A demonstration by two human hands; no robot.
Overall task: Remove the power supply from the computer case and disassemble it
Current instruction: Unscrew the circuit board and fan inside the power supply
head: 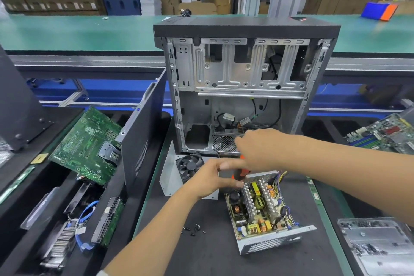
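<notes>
**Power supply opened up on the bench**

On the dark work mat [219, 253] in front of me lies the power supply [262, 215], already out of the computer case [244, 87] and with its cover off. Its circuit board faces up, showing heat sinks, coils and capacitors, and the perforated metal wall nearest the person leans outward. The removed cover [172, 175] sits just to its left, with the black fan [190, 164] still mounted on it.

The case stands upright just behind these parts, its open side facing the person, drive bays bare and a few cables hanging low inside.

The person's left hand [210, 180] reaches in between the cover and the supply, its fingers curled around the black-and-orange body of a screwdriver [240, 172]. The right hand [257, 148] is above it, near the bottom edge of the case, fingers bent over the tool's upper part; motion blur keeps me from telling whether it actually grips anything. A thin metal shaft [220, 150] points up beside that hand.

A small scatter of black screws [194, 228] lies on the mat near the left forearm. A green motherboard [89, 145] rests in the bin to the left, beside a dark side panel [143, 132] standing on edge. A metal tray [380, 244] with more screws sits at the lower right.
</notes>
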